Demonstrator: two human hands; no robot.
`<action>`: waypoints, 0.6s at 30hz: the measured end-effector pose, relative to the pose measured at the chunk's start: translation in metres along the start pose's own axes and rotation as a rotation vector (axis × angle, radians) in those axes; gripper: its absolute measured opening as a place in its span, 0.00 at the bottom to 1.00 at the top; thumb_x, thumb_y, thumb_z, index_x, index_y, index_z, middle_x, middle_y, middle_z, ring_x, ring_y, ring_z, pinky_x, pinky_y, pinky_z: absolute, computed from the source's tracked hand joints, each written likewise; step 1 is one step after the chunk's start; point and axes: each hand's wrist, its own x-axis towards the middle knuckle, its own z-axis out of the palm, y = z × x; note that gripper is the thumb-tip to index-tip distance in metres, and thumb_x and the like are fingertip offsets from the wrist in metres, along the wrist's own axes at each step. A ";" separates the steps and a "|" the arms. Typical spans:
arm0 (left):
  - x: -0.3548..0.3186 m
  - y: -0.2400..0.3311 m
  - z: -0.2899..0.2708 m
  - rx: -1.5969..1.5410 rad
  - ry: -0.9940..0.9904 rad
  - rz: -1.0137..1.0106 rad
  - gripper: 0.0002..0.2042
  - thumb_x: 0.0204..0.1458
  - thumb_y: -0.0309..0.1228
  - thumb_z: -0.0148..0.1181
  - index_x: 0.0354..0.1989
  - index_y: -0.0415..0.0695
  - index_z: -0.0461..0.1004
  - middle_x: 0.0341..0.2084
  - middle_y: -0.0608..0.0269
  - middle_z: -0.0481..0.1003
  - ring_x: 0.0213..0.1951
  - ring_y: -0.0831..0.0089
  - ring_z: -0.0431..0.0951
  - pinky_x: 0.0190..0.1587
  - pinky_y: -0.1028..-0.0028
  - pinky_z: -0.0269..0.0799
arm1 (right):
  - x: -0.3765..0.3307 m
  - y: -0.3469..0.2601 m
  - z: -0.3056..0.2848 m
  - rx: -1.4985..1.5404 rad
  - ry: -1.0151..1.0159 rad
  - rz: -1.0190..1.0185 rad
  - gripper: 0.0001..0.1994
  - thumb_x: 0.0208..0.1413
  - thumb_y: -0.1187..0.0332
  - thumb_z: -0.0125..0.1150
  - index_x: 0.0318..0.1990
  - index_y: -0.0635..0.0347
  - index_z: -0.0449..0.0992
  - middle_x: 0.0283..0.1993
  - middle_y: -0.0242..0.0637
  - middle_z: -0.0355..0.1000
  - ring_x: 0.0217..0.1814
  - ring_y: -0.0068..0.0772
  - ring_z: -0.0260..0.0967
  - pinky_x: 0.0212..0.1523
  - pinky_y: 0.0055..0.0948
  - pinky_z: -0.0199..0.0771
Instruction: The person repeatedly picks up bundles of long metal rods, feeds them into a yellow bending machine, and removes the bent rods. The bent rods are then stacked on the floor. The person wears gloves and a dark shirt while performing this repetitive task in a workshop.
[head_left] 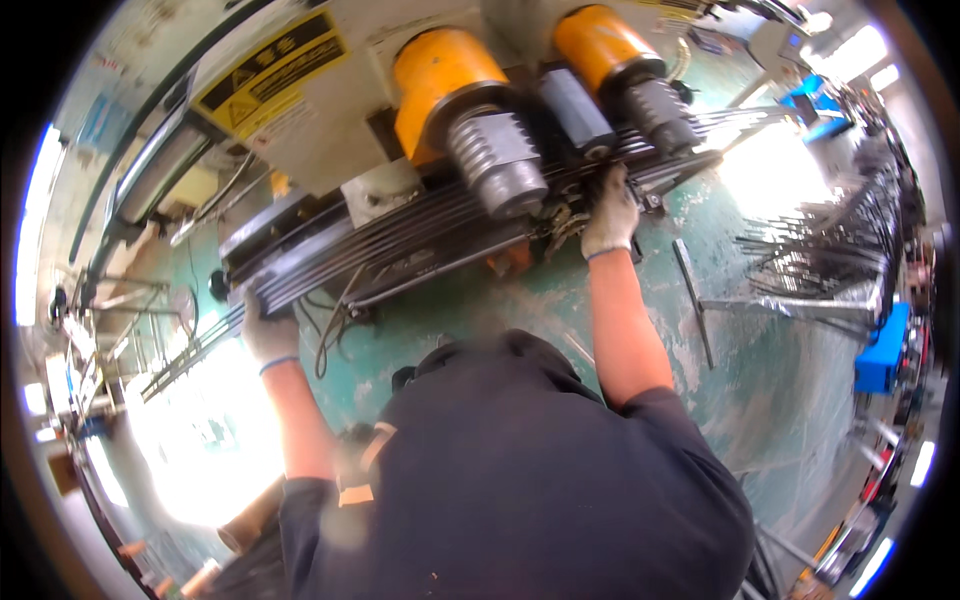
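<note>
I was steadying a bundle of long dark rods (400, 235) lying across the machine (330, 120) bed. My left hand (268, 335) was closed around one end, my right hand (610, 215) pressed on them by the rollers (495, 160). Sliding them next would have needed both hands moving together.

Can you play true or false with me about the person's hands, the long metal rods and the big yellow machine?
1. Both hands wear light work gloves. True: the left hand and right hand are gloved.
2. The left hand grips the bundle of rods. True.
3. The machine's cylinders are blue. False: they are yellow-orange.
4. The right hand hangs free at the person's side. False: it rests on the rods by the machine.
5. The floor is red. False: it is green.
</note>
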 end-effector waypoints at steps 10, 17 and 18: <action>-0.065 -0.053 0.078 -0.188 -0.200 -0.348 0.16 0.66 0.33 0.57 0.54 0.33 0.75 0.52 0.46 0.77 0.59 0.49 0.74 0.70 0.50 0.64 | 0.010 0.046 -0.071 0.058 -0.081 0.219 0.22 0.73 0.57 0.50 0.64 0.63 0.69 0.61 0.39 0.77 0.56 0.37 0.79 0.53 0.36 0.78; -0.033 -0.002 0.036 -0.209 0.147 -0.027 0.20 0.72 0.38 0.44 0.59 0.31 0.68 0.55 0.44 0.75 0.61 0.46 0.73 0.67 0.47 0.67 | -0.001 0.077 -0.121 0.031 -0.140 0.277 0.23 0.71 0.54 0.57 0.60 0.66 0.73 0.55 0.43 0.78 0.52 0.40 0.80 0.51 0.36 0.79; -0.022 -0.002 0.026 -0.196 0.181 -0.007 0.19 0.72 0.36 0.44 0.59 0.31 0.68 0.55 0.45 0.75 0.60 0.47 0.74 0.67 0.47 0.68 | -0.005 0.083 -0.125 -0.006 -0.145 0.305 0.23 0.70 0.53 0.57 0.59 0.66 0.74 0.54 0.43 0.78 0.51 0.40 0.80 0.50 0.35 0.79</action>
